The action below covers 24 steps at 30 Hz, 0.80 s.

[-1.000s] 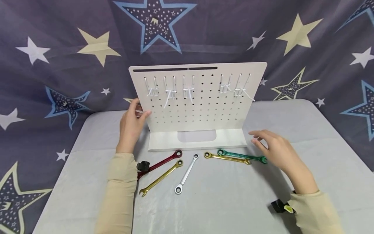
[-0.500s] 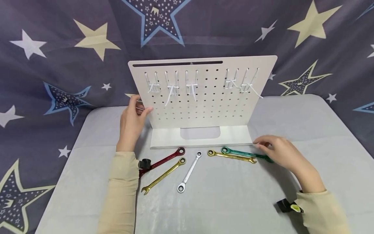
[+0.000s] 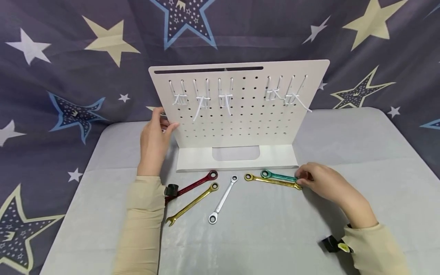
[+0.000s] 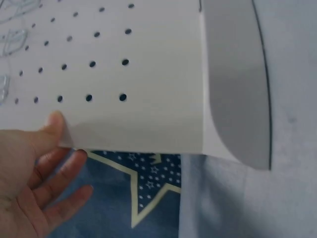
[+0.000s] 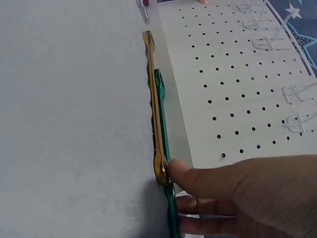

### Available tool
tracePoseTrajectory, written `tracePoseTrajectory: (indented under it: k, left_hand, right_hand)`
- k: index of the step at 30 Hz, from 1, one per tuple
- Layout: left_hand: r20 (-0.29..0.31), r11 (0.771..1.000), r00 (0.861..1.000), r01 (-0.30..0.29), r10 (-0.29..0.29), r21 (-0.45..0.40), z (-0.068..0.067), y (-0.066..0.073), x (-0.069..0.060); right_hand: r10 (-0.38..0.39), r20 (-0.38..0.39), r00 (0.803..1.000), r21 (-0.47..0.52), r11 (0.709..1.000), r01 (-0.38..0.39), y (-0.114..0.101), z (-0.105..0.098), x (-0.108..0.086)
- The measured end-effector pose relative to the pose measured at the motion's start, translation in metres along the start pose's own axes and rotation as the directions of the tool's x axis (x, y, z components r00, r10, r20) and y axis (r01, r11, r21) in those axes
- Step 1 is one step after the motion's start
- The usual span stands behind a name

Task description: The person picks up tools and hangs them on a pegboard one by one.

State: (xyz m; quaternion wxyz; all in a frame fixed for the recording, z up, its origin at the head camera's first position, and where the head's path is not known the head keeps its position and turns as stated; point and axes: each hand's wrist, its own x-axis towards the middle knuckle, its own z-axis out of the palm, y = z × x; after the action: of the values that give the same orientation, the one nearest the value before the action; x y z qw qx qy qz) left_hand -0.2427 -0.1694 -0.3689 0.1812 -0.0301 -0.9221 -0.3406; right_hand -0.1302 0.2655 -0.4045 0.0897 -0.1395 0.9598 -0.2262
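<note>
At the pegboard (image 3: 220, 141), our left hand (image 3: 152, 142) is gripping, right hand (image 3: 322, 181) pinching the green wrench (image 3: 280, 176); the touching gold wrench (image 3: 273, 181) might snag.

Tabletop workspace (image 3: 268, 233), starry cloth backdrop (image 3: 247, 34), pegboard (image 3: 203, 128), wrenches (image 3: 223, 199)

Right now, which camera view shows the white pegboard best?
The head view, with nearly the whole white pegboard and five hooks. Left wrist shows one side section, gripped by the left hand; right wrist crops it, the right hand covering part.
</note>
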Motion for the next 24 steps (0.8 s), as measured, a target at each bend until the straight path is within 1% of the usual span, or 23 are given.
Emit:
tracePoseTrajectory:
  k: [3, 7, 10, 14, 18, 22, 24]
  left_hand:
    - [-0.006, 1.0, 1.0, 0.008, -0.008, 0.011, 0.001, 0.002, 0.0]
    - [-0.024, 1.0, 1.0, 0.003, -0.002, 0.027, 0.001, 0.005, 0.0]
    - [-0.021, 0.999, 1.0, 0.006, -0.006, 0.033, 0.001, 0.007, 0.0]
    - [-0.019, 0.999, 1.0, -0.003, 0.004, 0.035, 0.002, 0.011, 0.001]
    - [-0.029, 0.999, 0.999, -0.01, 0.012, 0.036, 0.002, 0.012, 0.003]
    - [-0.026, 0.999, 1.0, 0.014, -0.014, 0.033, 0.003, 0.009, 0.001]
    - [-0.018, 0.999, 1.0, 0.026, -0.026, 0.031, 0.004, 0.008, -0.001]
  right_hand:
    - [0.016, 0.011, 1.0, 0.003, 1.0, -0.016, -0.002, 0.0, 0.0]
    - [0.036, 0.035, 0.999, 0.001, 0.999, -0.036, -0.003, 0.001, -0.001]
    - [0.054, 0.047, 0.997, -0.018, 0.998, -0.053, -0.004, 0.002, -0.001]
    - [0.061, 0.063, 0.996, -0.025, 0.998, -0.059, -0.003, 0.001, -0.003]
    - [0.028, 0.058, 0.998, -0.002, 1.0, -0.028, 0.001, -0.002, -0.003]
    - [-0.024, 0.046, 0.999, 0.031, 0.999, 0.023, 0.007, -0.002, -0.004]
    - [-0.037, 0.048, 0.998, 0.054, 0.998, 0.034, 0.009, -0.001, -0.005]
